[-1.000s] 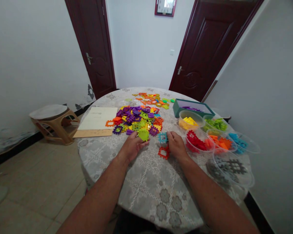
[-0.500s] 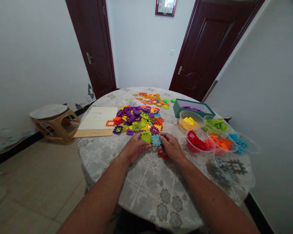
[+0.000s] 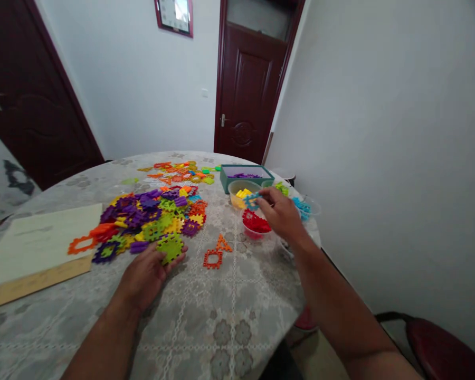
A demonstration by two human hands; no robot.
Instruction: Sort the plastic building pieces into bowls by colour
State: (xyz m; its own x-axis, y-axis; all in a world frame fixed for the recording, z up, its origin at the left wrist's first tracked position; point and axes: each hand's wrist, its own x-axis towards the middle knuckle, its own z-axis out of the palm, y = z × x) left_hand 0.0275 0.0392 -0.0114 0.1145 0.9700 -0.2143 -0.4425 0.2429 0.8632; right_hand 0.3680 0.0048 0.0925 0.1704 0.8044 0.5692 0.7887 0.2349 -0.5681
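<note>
My left hand [image 3: 148,272] is closed on a green toothed building piece [image 3: 170,248], in front of a mixed pile of purple, yellow, green and orange pieces [image 3: 142,211]. Pinched in my right hand [image 3: 279,211] is a light blue toothed piece [image 3: 252,201], held in the air above the tubs. Below it are a clear tub of red pieces [image 3: 256,221] and a tub of yellow pieces [image 3: 243,194]. An orange square frame piece [image 3: 212,259] and an orange triangle piece [image 3: 224,243] lie on the cloth between my hands.
Beyond the tubs stands a green box [image 3: 247,177] with purple pieces. Tubs of blue pieces [image 3: 302,207] and green pieces [image 3: 282,189] are partly behind my right hand. More flat pieces [image 3: 180,173] lie at the back. A cardboard sheet [image 3: 43,237] is at left.
The view has turned right. My right hand has moved the light blue piece away from the green one, over to the tubs. My left hand still holds the green piece.
</note>
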